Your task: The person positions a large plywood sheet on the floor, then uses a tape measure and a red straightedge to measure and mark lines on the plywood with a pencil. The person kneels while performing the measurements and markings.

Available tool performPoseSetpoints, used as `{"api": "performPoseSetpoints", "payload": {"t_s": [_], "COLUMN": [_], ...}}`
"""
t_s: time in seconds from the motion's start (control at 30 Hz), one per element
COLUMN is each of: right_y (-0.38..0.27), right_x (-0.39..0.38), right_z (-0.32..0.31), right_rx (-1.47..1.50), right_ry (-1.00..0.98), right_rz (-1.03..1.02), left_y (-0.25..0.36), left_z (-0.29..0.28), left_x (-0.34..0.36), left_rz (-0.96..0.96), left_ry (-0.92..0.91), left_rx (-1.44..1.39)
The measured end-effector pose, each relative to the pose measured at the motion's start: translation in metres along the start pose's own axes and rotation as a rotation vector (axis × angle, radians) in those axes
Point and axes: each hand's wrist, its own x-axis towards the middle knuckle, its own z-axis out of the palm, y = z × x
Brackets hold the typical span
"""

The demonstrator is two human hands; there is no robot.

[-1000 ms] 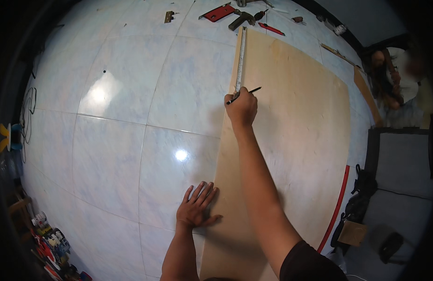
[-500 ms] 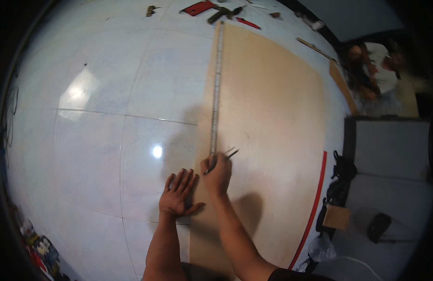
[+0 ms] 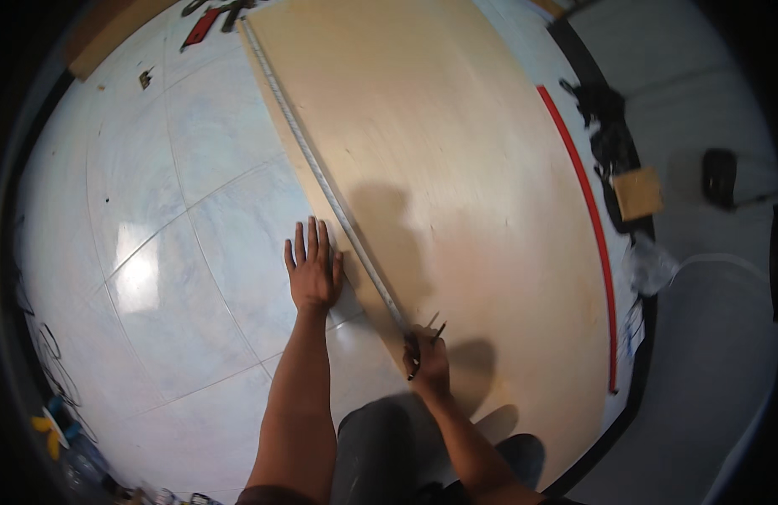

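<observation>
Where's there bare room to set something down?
The wooden panel is bare between the tape measure and red strip, beyond the right hand; so is tiled floor just left of the left hand. Crowded: by the red tool and brown box.

1. A hand could pass over the wooden panel (image 3: 498, 227), between the measuring tape (image 3: 326, 187) and the red strip (image 3: 587, 194).
2. Leftward, the tape lies in the way, stretching to the right hand (image 3: 429, 362).
3. The left hand (image 3: 313, 276) blocks part of the panel's left edge.
4. The person's knees (image 3: 374, 446) crowd the near end.
</observation>
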Motion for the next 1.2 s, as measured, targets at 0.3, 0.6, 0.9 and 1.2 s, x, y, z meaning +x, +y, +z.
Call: {"api": "performPoseSetpoints", "payload": {"t_s": [0.3,0.6,0.9,1.2], "right_y": [0.140,0.204,0.227,0.242], "right_x": [-0.215,-0.269,-0.277,-0.304], "right_z": [-0.042,-0.100,-0.104,-0.124], "right_rx": [-0.406,-0.260,-0.203,-0.226], "right_ry": [0.052,-0.056,0.146,0.234], "right_rz": [-0.029,0.058,-0.226,-0.254], "left_y": [0.002,0.102,0.139,0.156], "left_z": [0.021,0.078,0.063,0.072], "left_x": [-0.011,-0.206,-0.236,-0.255], "left_rz": [0.076,0.010,-0.005,0.022], "left_ry": [-0.014,-0.338,-0.317,-0.296], "left_rx": [-0.015,0.040,0.222,0.179]}}
